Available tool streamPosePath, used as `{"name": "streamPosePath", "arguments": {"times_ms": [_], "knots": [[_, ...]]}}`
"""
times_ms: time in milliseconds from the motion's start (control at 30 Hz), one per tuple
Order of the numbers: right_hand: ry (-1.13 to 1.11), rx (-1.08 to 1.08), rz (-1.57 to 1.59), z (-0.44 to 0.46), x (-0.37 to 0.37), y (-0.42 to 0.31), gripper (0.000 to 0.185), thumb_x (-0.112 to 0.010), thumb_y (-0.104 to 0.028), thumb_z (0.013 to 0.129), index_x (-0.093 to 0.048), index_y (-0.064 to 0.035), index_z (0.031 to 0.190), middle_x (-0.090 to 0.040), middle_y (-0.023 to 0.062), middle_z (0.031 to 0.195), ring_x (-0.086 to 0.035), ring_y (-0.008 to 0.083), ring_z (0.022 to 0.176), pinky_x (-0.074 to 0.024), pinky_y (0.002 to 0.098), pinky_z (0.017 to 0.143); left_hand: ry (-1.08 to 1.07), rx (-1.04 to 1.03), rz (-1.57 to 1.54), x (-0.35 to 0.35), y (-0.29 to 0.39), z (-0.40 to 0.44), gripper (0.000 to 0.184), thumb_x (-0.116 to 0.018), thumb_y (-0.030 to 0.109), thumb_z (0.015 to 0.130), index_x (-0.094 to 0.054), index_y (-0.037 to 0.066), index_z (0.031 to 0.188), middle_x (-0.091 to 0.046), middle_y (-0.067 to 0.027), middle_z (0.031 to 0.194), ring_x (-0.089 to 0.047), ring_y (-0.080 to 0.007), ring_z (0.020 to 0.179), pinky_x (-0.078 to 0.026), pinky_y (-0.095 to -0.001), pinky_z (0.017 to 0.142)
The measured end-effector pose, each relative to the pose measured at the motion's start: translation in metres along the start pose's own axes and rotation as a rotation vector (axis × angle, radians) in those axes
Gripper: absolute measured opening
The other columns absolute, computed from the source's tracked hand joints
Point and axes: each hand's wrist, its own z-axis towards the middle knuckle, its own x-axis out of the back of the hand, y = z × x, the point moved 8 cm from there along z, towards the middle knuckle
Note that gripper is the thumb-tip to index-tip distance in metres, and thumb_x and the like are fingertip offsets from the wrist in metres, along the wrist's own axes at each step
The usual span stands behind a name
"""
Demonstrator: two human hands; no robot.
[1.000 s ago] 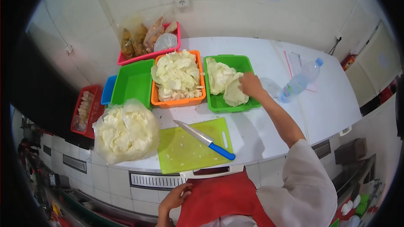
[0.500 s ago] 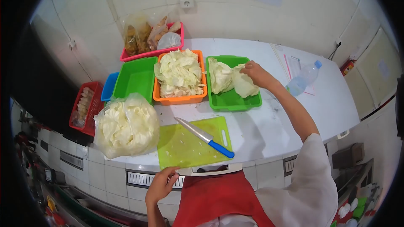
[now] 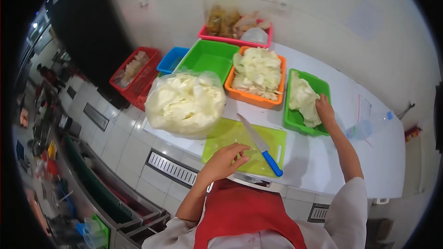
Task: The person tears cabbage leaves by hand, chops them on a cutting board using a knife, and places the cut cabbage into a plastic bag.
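My right hand (image 3: 324, 106) is closed on the edge of a cabbage leaf (image 3: 310, 110) in the right green tray (image 3: 292, 123). Over the near left part of the green cutting board (image 3: 221, 131) hovers my left hand (image 3: 227, 160), fingers apart and holding nothing. A knife (image 3: 254, 133) with a blue handle lies on the board, just right of my left hand. Cut cabbage (image 3: 259, 71) fills the orange tray (image 3: 247, 97). A clear bag of cabbage leaves (image 3: 185, 103) sits at the table's left edge.
An empty green tray (image 3: 211, 57), a blue tray (image 3: 171, 61) and a red basket (image 3: 150, 76) stand at the left. Behind is a pink tray (image 3: 221, 40) with bagged food. A plastic bottle (image 3: 364, 129) lies on the white table (image 3: 341, 166) at the right.
The view has turned left. My left hand has risen from the table's near edge to over the board. My right hand remains at the leaf, which has shifted within the right green tray.
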Motion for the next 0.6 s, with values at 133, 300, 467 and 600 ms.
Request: {"name": "streamPosePath", "arguments": {"times_ms": [133,300,467,600], "knots": [[-0.031,0.065,-0.125,0.013,0.006,-0.001,0.005,-0.062,-0.003,0.087,-0.066,-0.0012,0.090,-0.061,0.0173,0.104,-0.064,0.0327,0.100,-0.0589,0.0399,0.085,-0.003,0.154,-0.044,0.010,-0.016,-0.023,0.035,-0.071,0.023,0.102,-0.068,0.003,0.131,-0.071,-0.0148,0.102,-0.068,-0.0299,0.084,-0.055,-0.0412,0.077],[0.097,0.126,-0.137,0.030,0.049,-0.003,0.010,-0.064,-0.002,0.091,-0.062,-0.0023,0.101,-0.058,0.0150,0.099,-0.063,0.0321,0.098,-0.0545,0.0468,0.081,0.032,0.237,-0.054,0.012,-0.029,-0.042,0.036,-0.072,0.024,0.102,-0.068,0.002,0.130,-0.072,-0.0153,0.103,-0.068,-0.0299,0.084,-0.055,-0.0408,0.078],[0.295,-0.038,0.201,0.018,0.083,0.017,0.015,-0.066,-0.001,0.092,-0.062,-0.0008,0.107,-0.058,0.0178,0.100,-0.061,0.0378,0.095,-0.0523,0.0488,0.084,0.070,0.204,-0.046,0.003,-0.029,-0.032,0.033,-0.074,0.020,0.099,-0.070,0.001,0.127,-0.071,-0.0159,0.101,-0.068,-0.0293,0.083,-0.055,-0.0408,0.077],[0.487,-0.212,0.440,-0.010,0.128,0.013,0.019,-0.071,-0.003,0.094,-0.066,-0.0009,0.113,-0.060,0.0191,0.103,-0.060,0.0398,0.099,-0.0511,0.0491,0.085,0.172,0.150,-0.128,-0.023,-0.019,0.021,0.030,-0.077,0.016,0.096,-0.070,0.000,0.121,-0.071,-0.0155,0.100,-0.068,-0.0315,0.087,-0.055,-0.0425,0.080]]}}
